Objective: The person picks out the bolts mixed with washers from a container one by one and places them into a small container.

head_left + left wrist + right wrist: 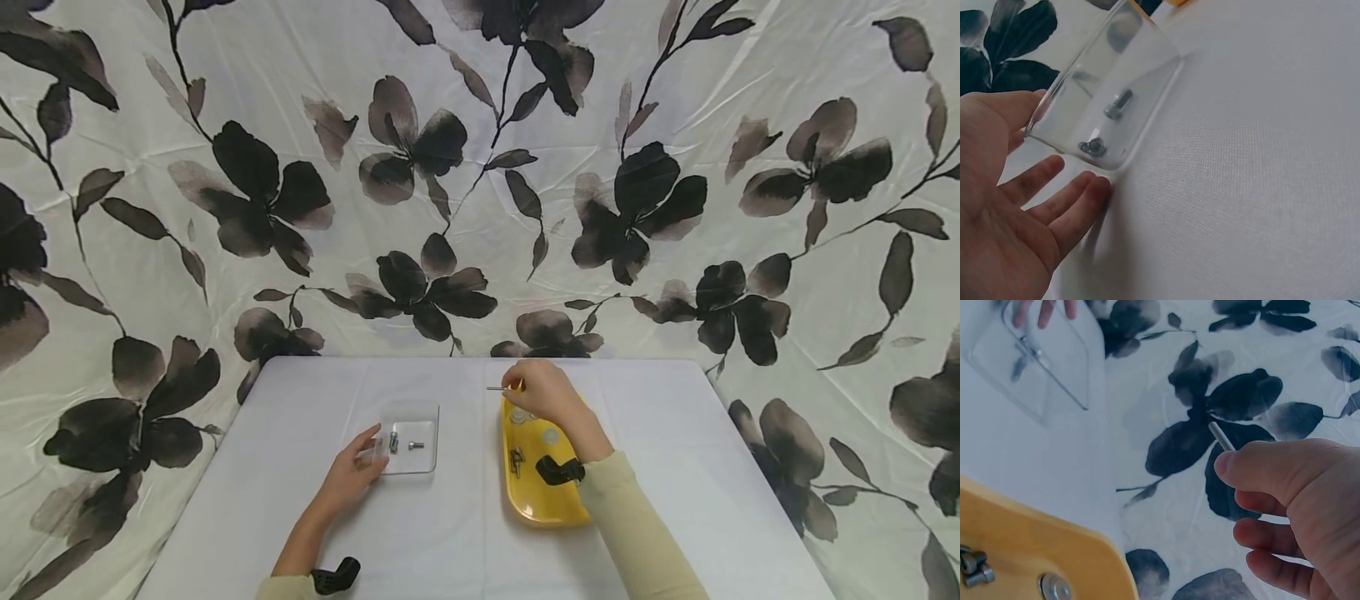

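Note:
My right hand pinches a thin metal bolt between thumb and forefinger. The bolt's shank points left, above the far end of the yellow tray, and its head is hidden by the fingers. My left hand rests at the left side of a clear plastic box, thumb and fingers spread about its wall. Inside the box, one bolt lies on the bottom. Beside it is another small metal fastener, near the left wall.
In the yellow tray lie several bolts and flat washers. A white cloth covers the table, and a floral curtain hangs behind its far edge. Black wrist bands sit on both arms.

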{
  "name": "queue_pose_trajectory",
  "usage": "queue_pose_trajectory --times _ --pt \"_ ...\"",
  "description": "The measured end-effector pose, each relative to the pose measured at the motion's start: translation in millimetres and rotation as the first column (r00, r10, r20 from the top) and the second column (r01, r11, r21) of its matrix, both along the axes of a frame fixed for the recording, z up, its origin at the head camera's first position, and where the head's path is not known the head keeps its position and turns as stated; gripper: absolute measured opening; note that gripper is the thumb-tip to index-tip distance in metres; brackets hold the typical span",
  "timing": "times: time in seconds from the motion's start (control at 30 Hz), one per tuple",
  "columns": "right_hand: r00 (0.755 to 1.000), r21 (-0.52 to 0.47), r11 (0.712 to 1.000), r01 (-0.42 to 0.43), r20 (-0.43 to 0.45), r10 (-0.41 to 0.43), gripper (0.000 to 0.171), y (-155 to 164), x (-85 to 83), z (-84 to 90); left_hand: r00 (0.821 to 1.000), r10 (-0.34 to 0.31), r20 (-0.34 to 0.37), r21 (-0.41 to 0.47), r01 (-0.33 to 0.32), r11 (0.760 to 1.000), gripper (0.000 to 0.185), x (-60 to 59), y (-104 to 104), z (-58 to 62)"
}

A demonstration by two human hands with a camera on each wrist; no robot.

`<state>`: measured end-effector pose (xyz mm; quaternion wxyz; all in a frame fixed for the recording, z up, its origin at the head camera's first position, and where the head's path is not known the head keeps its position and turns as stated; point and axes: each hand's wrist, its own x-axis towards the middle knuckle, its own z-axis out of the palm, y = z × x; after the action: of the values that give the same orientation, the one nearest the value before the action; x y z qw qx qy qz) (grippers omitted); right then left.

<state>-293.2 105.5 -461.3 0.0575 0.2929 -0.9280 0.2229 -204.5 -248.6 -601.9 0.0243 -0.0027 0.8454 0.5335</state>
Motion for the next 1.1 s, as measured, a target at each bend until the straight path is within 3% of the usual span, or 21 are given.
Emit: queue_pose_trajectory --times 0.1,0.3,0.4,0.9,1.1 --pt "1.0 -0.023 1.0 -0.018 -0.016 0.017 0.004 -7 -0.6 2.3 1.0 0.018 0.002 0.055 -0.018 0.998 0.062 0.1 0 -2.7" --pt "0.999 -0.044 0.998 -0.033 0.01 0.034 0.004 -21 2.3 1.7 0.993 0.066 0.093 0.163 -0.08 0.983 0.058 5.7 2 -8.8" --pt "0.999 -0.059 0.997 -0.048 0.014 0.049 0.005 -30 3.6 0.6 0.992 0.075 0.097 0.197 -0.093 0.976 0.056 8.3 4 -10.4" --pt "0.994 -0.102 0.989 -0.107 0.024 0.11 0.007 -80 5.1 11.5 0.993 0.102 0.06 0.221 -0.113 0.969 0.055 3.9 4 -9.9" --pt "0.988 -0.146 0.982 -0.121 0.083 0.134 0.008 -95 16.0 4.6 0.992 0.1 0.074 0.211 -0.114 0.971 0.055 12.4 5 -13.2"
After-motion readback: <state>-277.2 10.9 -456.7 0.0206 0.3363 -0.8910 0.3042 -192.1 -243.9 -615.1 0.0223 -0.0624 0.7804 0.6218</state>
